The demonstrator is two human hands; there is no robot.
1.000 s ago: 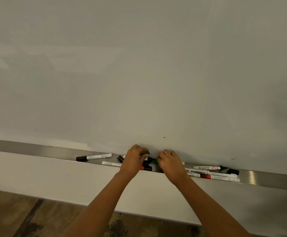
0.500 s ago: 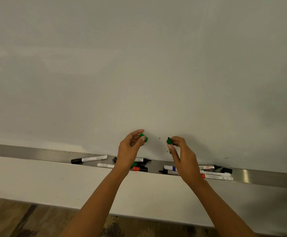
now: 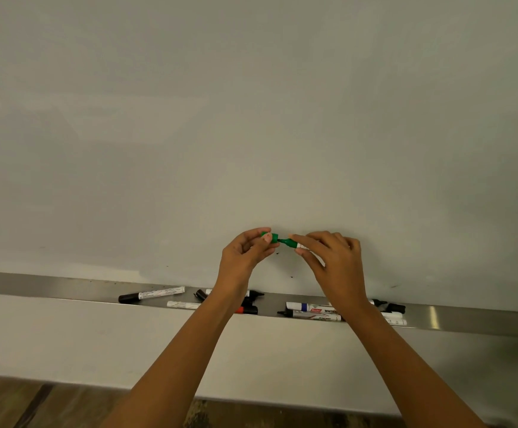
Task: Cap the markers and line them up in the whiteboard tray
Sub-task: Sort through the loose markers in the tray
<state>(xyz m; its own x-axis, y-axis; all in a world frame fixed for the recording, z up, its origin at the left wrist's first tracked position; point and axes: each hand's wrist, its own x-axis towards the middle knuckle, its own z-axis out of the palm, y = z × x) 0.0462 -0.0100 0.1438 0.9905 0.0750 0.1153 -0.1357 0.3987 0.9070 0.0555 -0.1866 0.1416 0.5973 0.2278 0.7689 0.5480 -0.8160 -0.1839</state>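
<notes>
Both hands are raised in front of the whiteboard [image 3: 251, 118], just above the centre-bottom of the frame. The left hand [image 3: 245, 254] pinches a green cap [image 3: 268, 236] between thumb and fingers, its open end turned to the right. The right hand [image 3: 333, 261] is closed around a green marker [image 3: 291, 243], with most of the white barrel hidden in the grip and only the green collar and dark tip poking out to the left. The tip sits right at the mouth of the cap; whether it has gone in at all I cannot tell.

Below the hands, the metal tray [image 3: 50, 287] runs across the lower part of the frame, and the other markers lie in it loosely, not lined up. Towards the left, a black-capped marker [image 3: 151, 295] lies at a slight slant, with a plain white marker [image 3: 183, 304] just below and to its right. Behind the left wrist there is a small heap: a black marker [image 3: 253, 293] with its tip bare and a red-and-black piece [image 3: 247, 310] at the front edge. Right of centre, a blue-banded marker [image 3: 301, 306] and a marker with a bare black tip [image 3: 307, 315] lie side by side, and further markers sit partly hidden behind the right wrist, ending near a loose black cap [image 3: 396, 307]. A strip of wood floor [image 3: 20, 403] shows at the lower left.
</notes>
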